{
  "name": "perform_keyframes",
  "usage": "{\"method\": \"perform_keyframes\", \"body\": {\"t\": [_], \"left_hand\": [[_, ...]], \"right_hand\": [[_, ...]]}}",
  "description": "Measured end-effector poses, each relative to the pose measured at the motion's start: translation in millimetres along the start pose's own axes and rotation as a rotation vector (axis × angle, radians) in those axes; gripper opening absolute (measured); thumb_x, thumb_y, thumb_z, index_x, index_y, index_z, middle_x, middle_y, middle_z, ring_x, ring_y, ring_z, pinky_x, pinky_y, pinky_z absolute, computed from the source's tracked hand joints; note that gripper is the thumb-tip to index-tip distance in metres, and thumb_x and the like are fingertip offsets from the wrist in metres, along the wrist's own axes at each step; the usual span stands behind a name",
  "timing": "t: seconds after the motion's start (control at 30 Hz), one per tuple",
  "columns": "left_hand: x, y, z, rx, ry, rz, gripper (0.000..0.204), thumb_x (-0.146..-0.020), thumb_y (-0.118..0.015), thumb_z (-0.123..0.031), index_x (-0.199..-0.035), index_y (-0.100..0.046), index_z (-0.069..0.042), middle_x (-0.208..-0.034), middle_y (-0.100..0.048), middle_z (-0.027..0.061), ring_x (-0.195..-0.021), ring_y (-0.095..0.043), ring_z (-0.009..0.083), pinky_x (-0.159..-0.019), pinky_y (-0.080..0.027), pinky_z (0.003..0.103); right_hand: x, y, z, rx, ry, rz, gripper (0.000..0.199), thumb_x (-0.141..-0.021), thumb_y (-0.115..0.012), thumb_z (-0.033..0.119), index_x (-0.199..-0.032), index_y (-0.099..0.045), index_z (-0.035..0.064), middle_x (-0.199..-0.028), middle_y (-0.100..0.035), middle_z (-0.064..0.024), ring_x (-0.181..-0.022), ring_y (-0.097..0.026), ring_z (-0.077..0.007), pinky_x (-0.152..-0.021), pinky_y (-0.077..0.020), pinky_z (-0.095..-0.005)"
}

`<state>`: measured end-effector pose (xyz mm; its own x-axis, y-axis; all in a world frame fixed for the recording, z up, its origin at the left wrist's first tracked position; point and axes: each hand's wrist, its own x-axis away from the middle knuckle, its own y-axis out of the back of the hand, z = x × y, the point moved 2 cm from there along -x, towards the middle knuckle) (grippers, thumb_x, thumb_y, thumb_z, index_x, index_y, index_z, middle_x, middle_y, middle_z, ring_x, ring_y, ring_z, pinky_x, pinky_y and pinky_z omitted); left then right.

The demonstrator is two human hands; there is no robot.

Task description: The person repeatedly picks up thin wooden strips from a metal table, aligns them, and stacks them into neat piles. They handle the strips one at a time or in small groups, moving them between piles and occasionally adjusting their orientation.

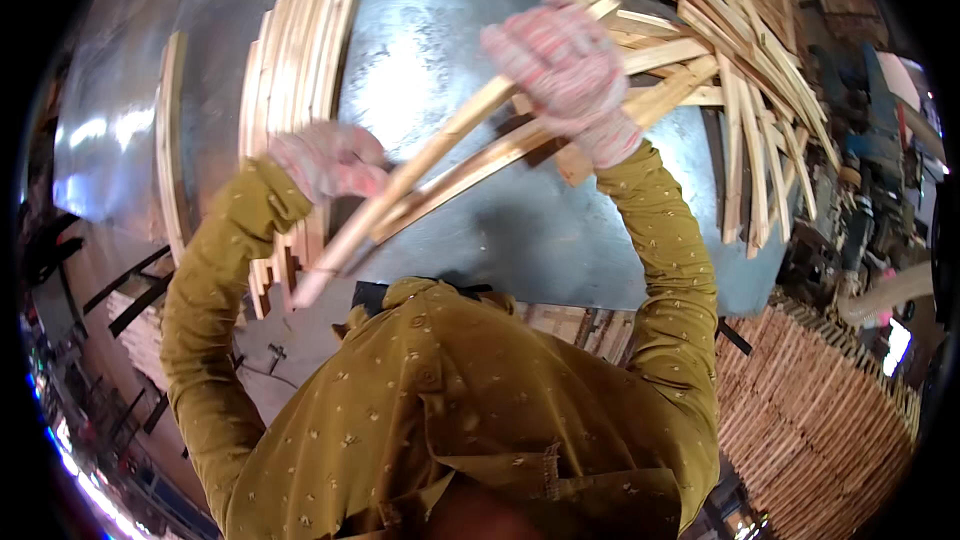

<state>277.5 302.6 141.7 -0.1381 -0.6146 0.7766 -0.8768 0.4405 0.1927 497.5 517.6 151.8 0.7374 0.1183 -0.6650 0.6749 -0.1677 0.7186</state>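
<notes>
My right hand (568,75), in a pink and white knit glove, is closed around a long wooden strip (445,138) that slants from upper right to lower left. A second strip (470,172) lies beneath it at a similar slant. My left hand (328,161), gloved alike, hovers at the near end of a bundle of strips (296,60). Its fingers are bent, with a gap between thumb and fingers, close to the slanted strip; whether they touch it is hard to tell.
Both hands work over a shiny metal table (430,0). One strip (172,140) lies apart at the left. A jumbled heap of strips (750,50) covers the table's right side. Stacked wood (810,390) stands on the floor at lower right, with machinery beyond the table's right edge.
</notes>
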Motion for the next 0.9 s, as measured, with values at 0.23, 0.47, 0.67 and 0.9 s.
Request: {"method": "perform_keyframes", "body": {"t": [0.23,0.47,0.67,0.9], "left_hand": [[-9,-109,21,0.094,-0.118,-0.612,0.04,-0.088,-0.069,-0.02,-0.121,-0.058,0.0,-0.101,-0.067,0.0128,-0.095,-0.064,0.0225,-0.084,-0.051,0.036],[29,-57,120,0.693,-0.104,-0.721,0.056,-0.093,-0.067,-0.026,-0.136,-0.05,0.006,-0.122,-0.063,0.0178,-0.111,-0.058,0.0237,-0.099,-0.045,0.032],[82,15,217,0.56,0.037,-0.931,0.046,-0.092,-0.067,-0.028,-0.13,-0.058,-0.004,-0.124,-0.063,0.0137,-0.112,-0.058,0.0232,-0.097,-0.045,0.034],[125,90,301,-0.428,0.712,-1.165,0.046,-0.084,-0.067,-0.048,-0.117,-0.069,-0.017,-0.157,-0.033,0.0137,-0.149,-0.019,0.0383,-0.121,-0.015,0.053]], "right_hand": [[-18,-38,-3,-0.085,-0.048,-0.093,0.05,-0.061,-0.074,0.019,-0.11,-0.067,0.0126,-0.104,-0.062,-0.0073,-0.098,-0.06,-0.029,-0.096,-0.0496,-0.0473],[106,-54,94,-0.358,-0.105,1.036,0.098,-0.069,-0.08,0.048,-0.147,-0.037,0.0079,-0.136,-0.049,-0.0146,-0.13,-0.045,-0.0319,-0.119,-0.0228,-0.0504],[106,-47,103,-0.55,-0.176,0.605,0.082,-0.058,-0.078,0.015,-0.134,-0.049,0.0005,-0.097,-0.057,-0.0156,-0.091,-0.057,-0.0357,-0.097,-0.0455,-0.0549],[-4,-80,80,-0.318,-0.876,0.449,0.046,-0.1,-0.05,0.038,-0.131,-0.051,0.0046,-0.107,-0.065,-0.0214,-0.094,-0.063,-0.0429,-0.081,-0.051,-0.048]]}}
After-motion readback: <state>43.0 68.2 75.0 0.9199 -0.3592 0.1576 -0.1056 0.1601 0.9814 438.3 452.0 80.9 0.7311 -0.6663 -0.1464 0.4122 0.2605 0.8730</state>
